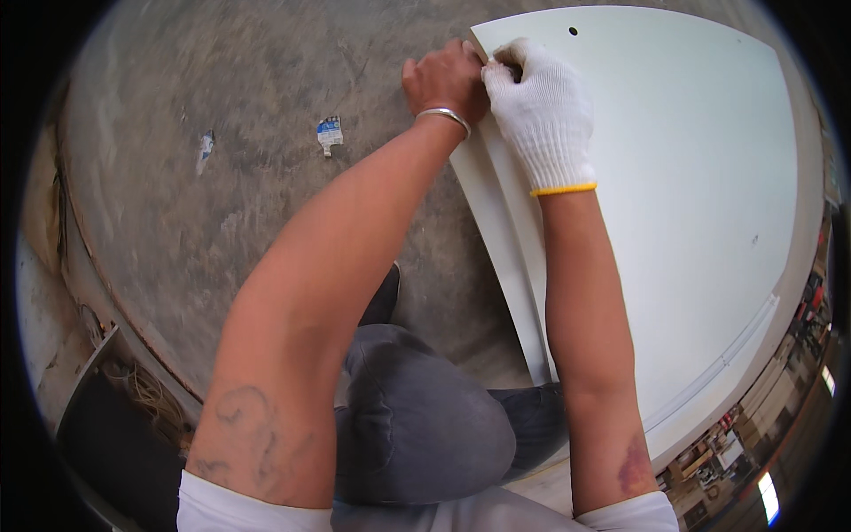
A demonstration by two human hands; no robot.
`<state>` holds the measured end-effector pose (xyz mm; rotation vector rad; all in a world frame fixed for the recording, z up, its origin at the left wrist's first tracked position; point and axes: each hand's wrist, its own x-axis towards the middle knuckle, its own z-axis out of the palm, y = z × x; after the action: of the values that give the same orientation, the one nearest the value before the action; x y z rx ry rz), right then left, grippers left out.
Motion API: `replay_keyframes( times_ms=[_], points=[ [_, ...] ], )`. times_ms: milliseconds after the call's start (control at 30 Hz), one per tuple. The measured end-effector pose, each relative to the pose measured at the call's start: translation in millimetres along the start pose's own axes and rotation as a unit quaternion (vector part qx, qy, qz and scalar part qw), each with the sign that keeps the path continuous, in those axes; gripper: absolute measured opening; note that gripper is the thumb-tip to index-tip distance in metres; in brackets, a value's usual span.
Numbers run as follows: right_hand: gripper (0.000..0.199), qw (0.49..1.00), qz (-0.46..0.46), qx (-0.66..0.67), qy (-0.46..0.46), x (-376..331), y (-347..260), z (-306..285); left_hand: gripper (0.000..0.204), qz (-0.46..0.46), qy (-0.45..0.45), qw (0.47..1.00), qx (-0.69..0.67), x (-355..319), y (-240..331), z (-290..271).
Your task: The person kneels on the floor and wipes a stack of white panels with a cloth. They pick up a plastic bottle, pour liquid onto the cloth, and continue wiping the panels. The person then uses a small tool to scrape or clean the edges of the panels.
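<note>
A large white panel (683, 168) with a folded edge along its left side lies to my right. A small dark round hole shows near its far edge. My left hand (446, 82), bare, with a silver bangle (448, 117) at the wrist, is closed at the panel's far left corner; its fingertips are partly hidden behind the edge. Right beside it, my right hand (545, 115) wears a white knitted glove with a yellow cuff. Its thumb and forefinger are pinched together over the same edge, and whatever lies between them cannot be made out.
Two torn blue and white scraps (329, 135) lie on the stained concrete floor (266, 204) at the left. My bent knee (425, 417) is close below the panel. A dark container (115, 426) with coiled cord stands at the lower left. Cluttered shelves (736, 443) show at the lower right.
</note>
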<state>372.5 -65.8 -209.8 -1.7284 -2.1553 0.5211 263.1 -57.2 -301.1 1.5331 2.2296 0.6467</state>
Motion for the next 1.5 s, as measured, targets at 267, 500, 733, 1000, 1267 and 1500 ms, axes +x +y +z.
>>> replay_keyframes(
  times_ms=[267,500,733,1000,1267,1500],
  points=[
    [0.023,0.999,0.042,0.023,-0.004,-25,7,-8,0.041,-0.051,0.010,0.999,-0.017,3,3,3],
    [0.019,1.000,-0.005,0.002,0.015,-26,4,-13,0.043,-0.049,0.005,0.999,-0.007,4,2,3],
    [0.016,0.998,-0.028,0.040,0.042,-36,16,-6,0.043,-0.053,0.002,0.998,-0.013,3,3,2],
    [0.019,0.997,0.016,0.068,0.043,-45,13,-7,0.043,-0.058,-0.009,0.998,-0.028,4,3,1],
    [0.021,0.998,-0.043,0.024,0.042,-6,9,5,0.041,-0.032,-0.012,0.999,-0.012,4,2,1],
    [0.026,1.000,0.016,0.014,0.016,-26,2,-9,0.037,-0.064,-0.029,0.997,-0.028,4,5,-1]
  ],
)
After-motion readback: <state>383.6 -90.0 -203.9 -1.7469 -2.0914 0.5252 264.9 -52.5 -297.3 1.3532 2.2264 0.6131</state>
